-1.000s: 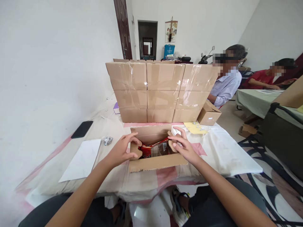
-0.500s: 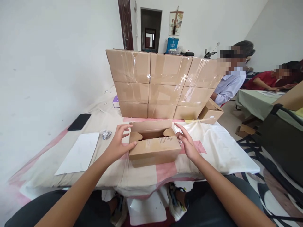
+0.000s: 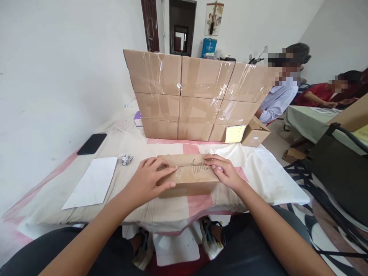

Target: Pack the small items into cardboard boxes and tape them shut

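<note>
A brown cardboard box (image 3: 198, 188) with printed text on top sits on the cloth-covered table in front of me, its top flaps folded down and meeting in a seam. My left hand (image 3: 153, 175) lies over the box's left end, fingers spread on the top and thumb along the upper front edge. At the other end, my right hand (image 3: 224, 171) rests with its fingers stretched over the flaps near the back right corner. Both hands press on the box from above without wrapping round it. The inside of the box is hidden.
Behind stands a wall of taped cartons (image 3: 198, 111), with a yellow paper (image 3: 235, 134) and a smaller carton (image 3: 255, 132) at its right. Leftward lie a white sheet (image 3: 90, 184), a black phone (image 3: 92, 144) and crumpled plastic (image 3: 126, 159). Two people sit at the right.
The box's raised back flap has come down, so the opening is now covered. Both hands have moved inward onto the top. The yellow paper now shows upright against the cartons.
</note>
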Available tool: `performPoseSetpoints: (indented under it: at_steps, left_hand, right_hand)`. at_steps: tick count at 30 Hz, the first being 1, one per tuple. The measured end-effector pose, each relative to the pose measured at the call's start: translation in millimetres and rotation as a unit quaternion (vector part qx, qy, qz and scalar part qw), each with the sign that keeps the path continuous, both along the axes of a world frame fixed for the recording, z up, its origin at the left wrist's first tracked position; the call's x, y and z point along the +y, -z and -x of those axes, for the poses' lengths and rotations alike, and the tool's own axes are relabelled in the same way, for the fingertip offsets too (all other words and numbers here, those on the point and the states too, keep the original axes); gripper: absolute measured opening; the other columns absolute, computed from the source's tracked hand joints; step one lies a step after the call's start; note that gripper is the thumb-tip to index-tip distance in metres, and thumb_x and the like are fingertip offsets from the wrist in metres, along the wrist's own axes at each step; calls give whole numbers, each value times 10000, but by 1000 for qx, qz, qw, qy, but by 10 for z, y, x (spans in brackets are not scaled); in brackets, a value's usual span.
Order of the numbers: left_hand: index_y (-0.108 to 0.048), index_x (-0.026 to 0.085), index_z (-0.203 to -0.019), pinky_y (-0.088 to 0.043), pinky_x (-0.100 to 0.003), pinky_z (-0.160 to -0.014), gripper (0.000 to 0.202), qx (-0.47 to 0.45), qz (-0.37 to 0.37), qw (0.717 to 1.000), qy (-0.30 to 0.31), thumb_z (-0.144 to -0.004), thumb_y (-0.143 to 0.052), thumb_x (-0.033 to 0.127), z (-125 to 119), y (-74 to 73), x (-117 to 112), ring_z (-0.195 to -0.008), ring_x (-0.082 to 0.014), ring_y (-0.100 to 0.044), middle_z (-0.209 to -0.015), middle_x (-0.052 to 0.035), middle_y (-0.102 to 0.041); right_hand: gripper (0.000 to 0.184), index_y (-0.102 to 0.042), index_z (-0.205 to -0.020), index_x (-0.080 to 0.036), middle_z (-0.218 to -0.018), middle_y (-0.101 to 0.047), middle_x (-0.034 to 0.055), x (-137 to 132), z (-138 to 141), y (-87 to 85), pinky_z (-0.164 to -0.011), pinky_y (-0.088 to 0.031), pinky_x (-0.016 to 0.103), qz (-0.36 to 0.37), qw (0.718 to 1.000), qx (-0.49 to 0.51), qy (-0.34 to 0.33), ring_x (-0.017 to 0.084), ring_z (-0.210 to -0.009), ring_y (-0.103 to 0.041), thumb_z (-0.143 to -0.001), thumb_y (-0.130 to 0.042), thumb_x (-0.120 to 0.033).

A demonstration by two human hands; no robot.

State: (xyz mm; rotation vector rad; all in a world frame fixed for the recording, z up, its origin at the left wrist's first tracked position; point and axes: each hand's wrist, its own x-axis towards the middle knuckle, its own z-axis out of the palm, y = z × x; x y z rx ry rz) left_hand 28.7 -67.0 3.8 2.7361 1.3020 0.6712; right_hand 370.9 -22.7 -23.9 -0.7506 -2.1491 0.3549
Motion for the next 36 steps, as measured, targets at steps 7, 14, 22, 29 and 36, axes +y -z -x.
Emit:
performPoseSetpoints:
  at_steps: [7,14,22,29,36]
  left_hand:
    - [-604,297,-1381,-350,-582,-1153,445,75,-32,997,-17,-969,-619,465,-179,100,-70,-1440,-328,-441,-1558,-58,-506]
    - [-638,308,-1331,-361,-578,-1145,430,77,-31,996,-21,-939,-652,485,-126,107,-33,-1417,-332,-481,-1518,-36,-555]
    - [-610,304,-1349,-404,-534,-1106,417,71,-56,996,-24,-981,-567,495,-127,201,-37,-1438,-332,-448,-1551,-45,-518]
    - [-578,291,-1371,-429,-533,-1078,433,68,-74,995,-23,-1002,-507,506,-63,246,-74,-1422,-335,-465,-1569,-49,-496]
    - [-572,285,-1384,-447,-518,-1055,443,74,-83,994,-20,-1009,-492,506,-30,273,-73,-1432,-337,-456,-1573,-59,-488]
  right_hand:
    - [265,-738,-1118,-216,-1275,-713,102,134,-232,24,-1059,-491,408,78,981,28,178,251,-1192,-658,-975,-521,-269]
    - [280,-745,-840,-141,-926,-742,90,446,-627,115,-721,-501,304,325,866,44,379,194,-756,-634,-874,-541,-330]
    - [256,-697,-812,-119,-845,-706,92,527,-422,79,-546,-384,244,463,787,76,400,129,-636,-525,-872,-592,-344]
    - [200,-625,-829,-145,-784,-679,60,731,-461,20,-452,-273,243,539,743,70,391,68,-477,-341,-876,-657,-336]
    - [170,-574,-934,-164,-746,-653,28,777,-507,-5,-395,-253,211,587,722,86,355,50,-395,-389,-924,-644,-319]
